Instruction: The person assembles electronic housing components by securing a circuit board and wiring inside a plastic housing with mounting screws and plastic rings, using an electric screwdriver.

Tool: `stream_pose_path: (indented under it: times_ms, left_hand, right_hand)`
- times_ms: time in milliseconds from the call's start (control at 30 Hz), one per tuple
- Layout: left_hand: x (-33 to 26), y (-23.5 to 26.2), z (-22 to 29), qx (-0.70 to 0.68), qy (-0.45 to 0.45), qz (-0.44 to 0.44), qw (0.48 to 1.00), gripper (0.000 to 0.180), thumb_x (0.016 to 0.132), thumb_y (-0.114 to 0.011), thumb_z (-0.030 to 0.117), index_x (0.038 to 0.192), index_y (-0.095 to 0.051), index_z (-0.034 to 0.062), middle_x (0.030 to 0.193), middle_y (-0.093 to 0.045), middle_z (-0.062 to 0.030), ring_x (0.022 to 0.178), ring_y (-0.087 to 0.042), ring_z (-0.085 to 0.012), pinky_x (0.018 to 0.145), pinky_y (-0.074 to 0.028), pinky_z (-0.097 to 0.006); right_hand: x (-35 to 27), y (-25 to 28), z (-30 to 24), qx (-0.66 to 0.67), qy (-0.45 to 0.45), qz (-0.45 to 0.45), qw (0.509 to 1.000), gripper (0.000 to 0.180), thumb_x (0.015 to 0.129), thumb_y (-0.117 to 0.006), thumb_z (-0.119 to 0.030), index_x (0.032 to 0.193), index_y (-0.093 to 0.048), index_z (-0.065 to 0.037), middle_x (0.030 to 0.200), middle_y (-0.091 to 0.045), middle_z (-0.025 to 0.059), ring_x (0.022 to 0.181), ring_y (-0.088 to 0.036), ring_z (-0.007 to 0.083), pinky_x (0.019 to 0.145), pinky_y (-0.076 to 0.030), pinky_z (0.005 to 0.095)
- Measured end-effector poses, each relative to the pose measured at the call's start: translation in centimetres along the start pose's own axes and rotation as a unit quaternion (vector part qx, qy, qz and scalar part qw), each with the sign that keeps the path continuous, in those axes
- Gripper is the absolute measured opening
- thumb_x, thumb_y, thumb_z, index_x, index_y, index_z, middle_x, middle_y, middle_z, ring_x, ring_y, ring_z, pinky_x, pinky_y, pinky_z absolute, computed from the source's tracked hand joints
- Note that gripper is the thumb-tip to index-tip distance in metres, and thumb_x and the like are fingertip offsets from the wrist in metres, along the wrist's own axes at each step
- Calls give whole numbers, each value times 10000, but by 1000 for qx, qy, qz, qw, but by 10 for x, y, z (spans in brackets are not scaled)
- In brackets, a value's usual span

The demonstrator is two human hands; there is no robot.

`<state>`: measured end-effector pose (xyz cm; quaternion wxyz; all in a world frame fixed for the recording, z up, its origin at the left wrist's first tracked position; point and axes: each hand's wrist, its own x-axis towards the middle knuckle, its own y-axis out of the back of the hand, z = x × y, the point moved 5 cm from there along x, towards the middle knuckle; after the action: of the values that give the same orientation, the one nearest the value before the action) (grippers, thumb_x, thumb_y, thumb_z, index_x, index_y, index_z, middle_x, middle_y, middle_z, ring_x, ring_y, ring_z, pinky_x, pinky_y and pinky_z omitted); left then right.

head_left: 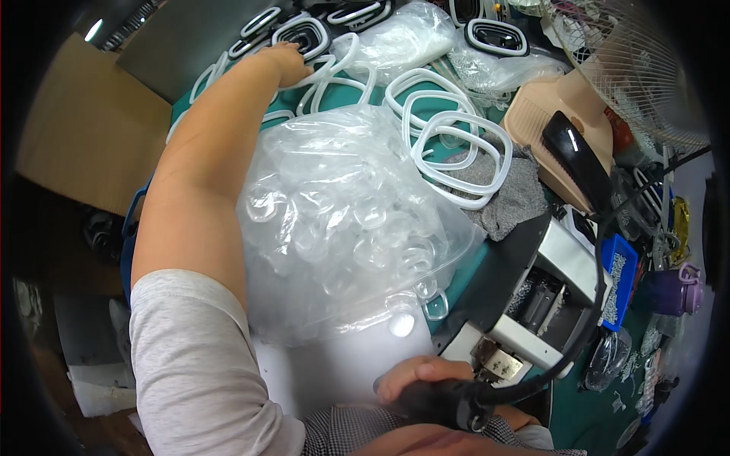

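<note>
My left arm stretches to the far side of the table, where my left hand (286,64) has its fingers around the near edge of a black frame (306,34) with a white rim. Part of the grip is hidden behind the hand. White rounded rings (346,72) lie right beside it. Low in the view and close to my body, my right hand (422,374) is closed around a black corded hand tool (441,403). Between my arms lies a large clear plastic bag (342,220) full of transparent round-edged parts. One clear ring (436,305) sits at its right edge.
More white rings (464,163) rest on a grey cloth (506,197). At right stand a black-and-silver machine (532,296), a blue tray (622,281) of small screws, a beige plastic piece (525,114), and a wire-guarded fan (646,68). The tool's cable (597,304) crosses the machine.
</note>
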<state>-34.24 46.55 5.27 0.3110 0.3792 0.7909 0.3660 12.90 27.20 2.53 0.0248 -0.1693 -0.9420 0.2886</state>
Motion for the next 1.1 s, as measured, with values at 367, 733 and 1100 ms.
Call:
stream_pose_path:
  times_ms: [367,733,1100]
  left_hand:
    - [17,-37,-1,-52,-4,-32,998,570,1003,-316,499,1357,-565,128,1574,-238,-183,1476,-167,-325,1181,-196,-445]
    - [-30,31,-28,-224,3,135,965,337,893,-622,312,1199,-682,185,1108,-698,-92,1057,-636,-292,932,-491,-397]
    - [-279,89,-71,-677,31,212,704,275,914,-616,142,1180,-644,79,1000,-667,-38,860,-644,-130,795,-545,-277]
  right_hand:
    - [1,0,2,86,167,-74,979,338,1017,-430,-174,1310,-372,-17,1047,-595,331,1012,-611,400,931,-467,530]
    - [-1,-10,-5,90,171,-45,980,611,834,-719,-61,1348,-394,-3,983,-610,143,786,-584,155,730,-484,307]
    - [1,-22,12,43,278,71,957,739,732,-745,29,1343,-335,-34,902,-606,123,746,-606,145,676,-509,277]
